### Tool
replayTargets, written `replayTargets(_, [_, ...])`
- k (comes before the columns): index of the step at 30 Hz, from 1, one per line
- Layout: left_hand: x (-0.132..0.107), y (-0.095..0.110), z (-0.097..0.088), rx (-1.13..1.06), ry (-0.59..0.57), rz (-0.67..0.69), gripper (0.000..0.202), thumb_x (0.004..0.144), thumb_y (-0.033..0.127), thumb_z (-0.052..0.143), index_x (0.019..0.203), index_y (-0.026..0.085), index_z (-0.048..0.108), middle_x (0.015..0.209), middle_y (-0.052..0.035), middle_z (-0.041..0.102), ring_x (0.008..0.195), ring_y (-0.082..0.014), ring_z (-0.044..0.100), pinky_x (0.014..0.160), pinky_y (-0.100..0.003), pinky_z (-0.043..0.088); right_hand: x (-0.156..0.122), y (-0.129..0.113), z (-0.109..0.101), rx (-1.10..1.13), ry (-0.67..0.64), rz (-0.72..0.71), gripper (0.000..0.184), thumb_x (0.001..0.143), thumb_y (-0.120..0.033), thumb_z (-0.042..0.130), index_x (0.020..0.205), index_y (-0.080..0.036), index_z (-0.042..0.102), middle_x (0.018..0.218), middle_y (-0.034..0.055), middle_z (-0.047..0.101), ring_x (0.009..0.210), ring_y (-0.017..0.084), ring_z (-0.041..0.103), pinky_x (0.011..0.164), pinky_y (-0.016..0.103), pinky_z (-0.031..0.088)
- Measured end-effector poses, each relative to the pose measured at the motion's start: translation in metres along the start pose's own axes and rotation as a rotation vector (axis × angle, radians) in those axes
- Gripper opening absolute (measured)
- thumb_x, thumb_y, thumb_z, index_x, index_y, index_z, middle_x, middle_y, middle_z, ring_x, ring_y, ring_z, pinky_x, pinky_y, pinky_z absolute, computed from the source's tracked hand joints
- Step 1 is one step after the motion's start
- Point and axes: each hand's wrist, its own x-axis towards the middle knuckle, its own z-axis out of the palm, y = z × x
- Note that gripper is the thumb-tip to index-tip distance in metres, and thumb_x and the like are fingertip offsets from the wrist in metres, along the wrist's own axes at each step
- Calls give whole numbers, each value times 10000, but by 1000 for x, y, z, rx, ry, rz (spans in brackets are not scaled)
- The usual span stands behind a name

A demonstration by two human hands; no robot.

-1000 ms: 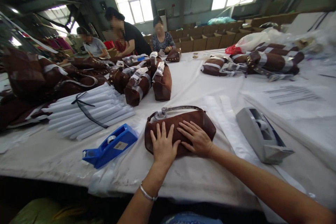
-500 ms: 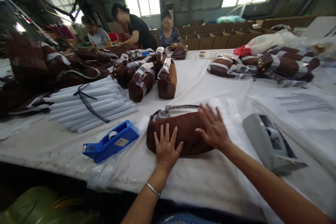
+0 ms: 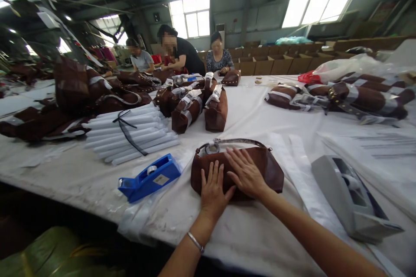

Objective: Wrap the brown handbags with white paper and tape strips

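Note:
A brown handbag [image 3: 271, 169] lies on its side on the white-covered table, its strap [image 3: 240, 141] arching along the far edge with a wrapped part at the left. My left hand [image 3: 214, 188] rests flat on the bag's left half, fingers spread. Beside it, my right hand [image 3: 247, 173] lies open on the middle of the bag, fingers stretched toward the strap. To the left of the bag stands a blue tape dispenser [image 3: 151, 177]. A larger grey tape dispenser [image 3: 351, 199] is on the right.
A tied bundle of white rolls [image 3: 130, 134] lies at left, before a heap of brown bags [image 3: 71, 86]. Several wrapped bags [image 3: 216, 112] stand mid-table; others [image 3: 364, 95] lie at right near clear plastic. Co-workers [image 3: 219, 56] are at the far side, with cardboard boxes [image 3: 263, 66] behind.
My right hand has slid left across the bag, from its right part to the middle, nearer my left hand. My left hand stays on the bag. The camera view has shifted.

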Motion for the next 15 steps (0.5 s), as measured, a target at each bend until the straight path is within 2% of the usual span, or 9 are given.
replayTargets(2, [-7,-10,-3,9,5,-43,855,915,559,560,1555,90,240,1615,-180,264,1506,-317,222,1200,-532,269,-2,-1,24,15,-40,-6,649,1007,-323,431,1586,-177,179,1616,91,290,1502,244,230,1221,490,244])
replayTargets(4, [-14,-20,-7,34,13,-102,884,882,593,596,1545,103,275,1616,-186,259,1503,-344,216,1185,-550,286,-5,2,40,21,-90,19,628,1004,-321,442,1576,-175,227,1613,87,298,1500,245,239,1220,487,249])
replayTargets(5, [-18,-23,-8,46,13,-124,881,872,608,602,1540,121,297,1617,-183,258,1501,-358,215,1179,-576,281,-4,3,40,23,-105,27,620,1004,-332,449,1570,-174,250,1610,87,305,1499,250,241,1221,493,246])
replayTargets(8, [-23,-29,-9,51,2,-139,875,865,624,606,1533,139,317,1615,-183,262,1497,-366,224,1170,-606,273,13,-3,14,36,-84,-3,610,1014,-364,439,1567,-176,263,1594,98,339,1491,252,264,1220,502,243])
replayTargets(11, [-23,-28,-6,46,2,-138,882,864,615,615,1531,123,314,1609,-198,270,1496,-367,224,1165,-609,279,40,-18,-20,53,27,3,629,1020,-371,411,1583,-184,203,1622,97,272,1505,269,217,1230,536,189])
replayTargets(13, [-23,-27,-5,45,7,-143,888,861,616,618,1532,122,311,1604,-203,278,1495,-371,226,1163,-613,277,51,-25,-19,63,69,36,622,1022,-361,389,1585,-181,197,1620,98,276,1503,277,223,1232,550,168])
replayTargets(15, [-22,-27,-5,36,0,-142,887,865,615,611,1540,132,298,1608,-193,276,1494,-363,233,1167,-606,275,52,-26,5,83,16,25,578,1024,-343,368,1564,-163,272,1570,111,385,1472,263,311,1227,525,207])
